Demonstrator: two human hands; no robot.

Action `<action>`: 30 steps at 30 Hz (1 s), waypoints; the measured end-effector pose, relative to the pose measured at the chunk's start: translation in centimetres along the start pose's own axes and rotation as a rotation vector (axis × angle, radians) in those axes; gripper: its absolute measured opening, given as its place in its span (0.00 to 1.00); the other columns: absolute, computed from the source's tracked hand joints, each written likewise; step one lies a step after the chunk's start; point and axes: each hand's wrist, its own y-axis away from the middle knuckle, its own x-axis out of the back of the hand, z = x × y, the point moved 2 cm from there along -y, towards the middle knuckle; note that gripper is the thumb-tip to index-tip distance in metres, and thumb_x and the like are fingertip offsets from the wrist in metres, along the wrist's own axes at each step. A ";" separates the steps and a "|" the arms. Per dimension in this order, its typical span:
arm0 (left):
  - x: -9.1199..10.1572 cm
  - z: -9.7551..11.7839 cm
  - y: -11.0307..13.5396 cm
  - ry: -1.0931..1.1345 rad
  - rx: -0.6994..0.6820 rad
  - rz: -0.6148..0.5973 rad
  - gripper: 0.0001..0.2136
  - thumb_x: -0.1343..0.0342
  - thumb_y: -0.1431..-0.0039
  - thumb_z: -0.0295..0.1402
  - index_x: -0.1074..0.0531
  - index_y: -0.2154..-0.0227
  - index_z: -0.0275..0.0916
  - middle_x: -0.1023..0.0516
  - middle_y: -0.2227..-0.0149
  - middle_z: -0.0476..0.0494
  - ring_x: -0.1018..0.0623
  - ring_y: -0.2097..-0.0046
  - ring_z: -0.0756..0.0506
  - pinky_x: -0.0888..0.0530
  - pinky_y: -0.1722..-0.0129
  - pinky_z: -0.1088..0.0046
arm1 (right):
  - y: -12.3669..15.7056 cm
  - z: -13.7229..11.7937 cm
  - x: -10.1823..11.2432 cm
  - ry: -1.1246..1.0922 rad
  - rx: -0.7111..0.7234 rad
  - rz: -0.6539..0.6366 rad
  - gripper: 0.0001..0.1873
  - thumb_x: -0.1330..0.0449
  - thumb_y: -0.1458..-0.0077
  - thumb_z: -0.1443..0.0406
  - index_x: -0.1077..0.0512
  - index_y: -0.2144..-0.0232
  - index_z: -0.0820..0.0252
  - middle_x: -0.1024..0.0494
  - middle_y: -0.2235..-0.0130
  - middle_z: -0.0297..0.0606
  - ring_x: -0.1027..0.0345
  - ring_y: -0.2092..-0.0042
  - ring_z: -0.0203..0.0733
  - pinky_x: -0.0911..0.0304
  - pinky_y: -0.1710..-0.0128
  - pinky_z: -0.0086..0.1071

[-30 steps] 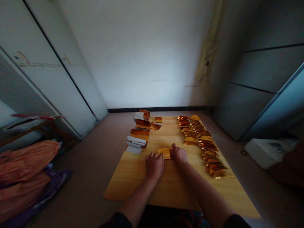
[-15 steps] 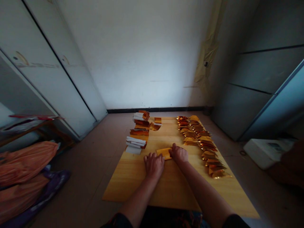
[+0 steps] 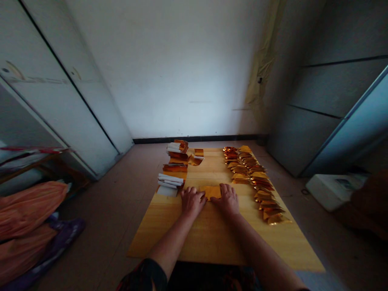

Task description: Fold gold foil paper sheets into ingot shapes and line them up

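A small gold foil sheet (image 3: 211, 190) lies flat on the yellow wooden board (image 3: 212, 238) on the floor. My left hand (image 3: 191, 201) presses on its left edge with the fingers bent down. My right hand (image 3: 226, 198) rests on its right edge with the fingers spread flat. A long row of folded gold foil pieces (image 3: 254, 181) runs along the board's right side. Stacks of white-and-gold foil paper (image 3: 170, 184) sit at the board's left, with more stacks (image 3: 178, 151) at the far end.
White cabinet doors (image 3: 60, 101) stand to the left, a grey panel wall (image 3: 327, 93) to the right. Orange and purple bags (image 3: 33, 218) lie on the floor at left. A white box (image 3: 333, 188) sits on the floor at right.
Both hands slid a little farther up the board. My right hand went from curled to spread flat on the foil sheet. The view shifted slightly to the right.
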 end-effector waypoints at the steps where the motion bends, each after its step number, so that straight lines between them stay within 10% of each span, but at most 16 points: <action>1: 0.0 -0.1 -0.2 -0.002 -0.001 0.006 0.11 0.47 0.43 0.42 0.24 0.60 0.53 0.29 0.64 0.43 0.35 0.55 0.42 0.44 0.56 0.63 | 0.2 -0.4 -0.2 0.015 -0.003 0.007 0.33 0.39 0.55 0.52 0.38 0.48 0.56 0.34 0.46 0.44 0.42 0.47 0.49 0.45 0.53 0.37; 30: -0.1 -1.3 0.2 0.000 -0.038 -0.113 0.19 0.50 0.44 0.30 0.31 0.52 0.58 0.30 0.59 0.45 0.35 0.53 0.43 0.42 0.56 0.64 | -1.1 1.6 -0.3 -0.014 0.103 -0.095 0.24 0.47 0.53 0.74 0.32 0.52 0.60 0.30 0.49 0.42 0.39 0.48 0.41 0.46 0.49 0.30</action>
